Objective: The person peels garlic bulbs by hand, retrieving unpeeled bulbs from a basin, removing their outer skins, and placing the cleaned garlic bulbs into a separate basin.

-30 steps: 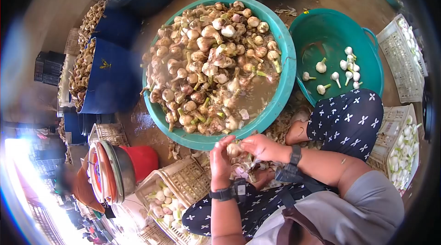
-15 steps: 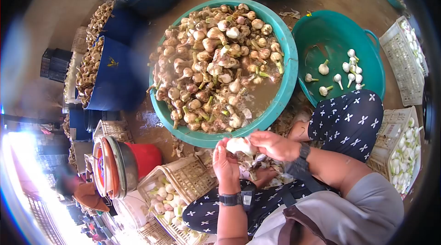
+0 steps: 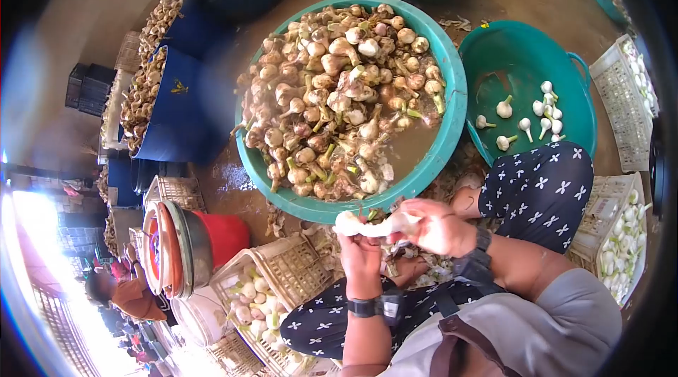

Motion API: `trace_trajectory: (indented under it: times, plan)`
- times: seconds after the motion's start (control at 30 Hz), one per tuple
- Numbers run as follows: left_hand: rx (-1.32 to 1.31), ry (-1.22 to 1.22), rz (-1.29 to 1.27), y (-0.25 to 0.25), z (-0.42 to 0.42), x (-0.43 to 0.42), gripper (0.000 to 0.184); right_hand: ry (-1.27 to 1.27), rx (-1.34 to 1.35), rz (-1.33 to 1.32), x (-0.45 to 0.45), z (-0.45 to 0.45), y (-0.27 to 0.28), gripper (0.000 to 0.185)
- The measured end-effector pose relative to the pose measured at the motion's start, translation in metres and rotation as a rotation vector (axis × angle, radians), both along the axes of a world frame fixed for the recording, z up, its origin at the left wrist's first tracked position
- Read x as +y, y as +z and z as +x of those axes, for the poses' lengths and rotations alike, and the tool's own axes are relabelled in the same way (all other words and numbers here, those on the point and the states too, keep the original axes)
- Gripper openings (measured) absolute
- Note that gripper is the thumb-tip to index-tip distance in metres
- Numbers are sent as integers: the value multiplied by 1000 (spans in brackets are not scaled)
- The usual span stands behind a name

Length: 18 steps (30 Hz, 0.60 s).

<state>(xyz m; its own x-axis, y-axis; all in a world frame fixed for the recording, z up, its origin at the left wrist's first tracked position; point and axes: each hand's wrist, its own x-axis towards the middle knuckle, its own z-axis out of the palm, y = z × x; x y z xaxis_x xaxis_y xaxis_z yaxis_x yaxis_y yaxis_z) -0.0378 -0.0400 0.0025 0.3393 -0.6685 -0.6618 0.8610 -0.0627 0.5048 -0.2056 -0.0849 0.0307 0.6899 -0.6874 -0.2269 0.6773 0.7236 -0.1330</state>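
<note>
Below the rim of the large teal basin [image 3: 458, 105], my left hand [image 3: 360, 255] grips a white garlic bulb [image 3: 346, 223] at its fingertips. A pale strip of garlic skin [image 3: 381, 226] stretches from the bulb to my right hand [image 3: 441, 227], whose fingers are pinched on it. Whether the strip is still joined to the bulb I cannot tell. Unpeeled, muddy garlic bulbs [image 3: 339, 101] are heaped in the basin with brownish water at the right side. Several clean white bulbs [image 3: 504, 107] lie in the green tub [image 3: 487, 45] to the right.
Crates of white garlic stand at lower left [image 3: 289, 274] and right [image 3: 590, 214]. Blue tubs [image 3: 176, 108] with garlic line the left, near a red bucket [image 3: 219, 236]. Garlic skins [image 3: 431, 271] litter the floor by my feet. Another person [image 3: 131, 296] is at far left.
My hands have moved slightly apart, and a pale strip now spans between them, with the bulb at the left end. The view has shifted a little; the basin appears further right.
</note>
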Motion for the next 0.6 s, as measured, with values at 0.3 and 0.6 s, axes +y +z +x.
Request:
trace_trajectory:
  times: [0.3, 0.6]
  plan:
    - [-153, -66, 119, 3, 27, -12, 25, 176, -365, 0, -40, -47, -27, 31]
    - [-1672, -775, 279, -12, 19, -17, 33, 173, 903, -1236, -24, 35, -23, 29]
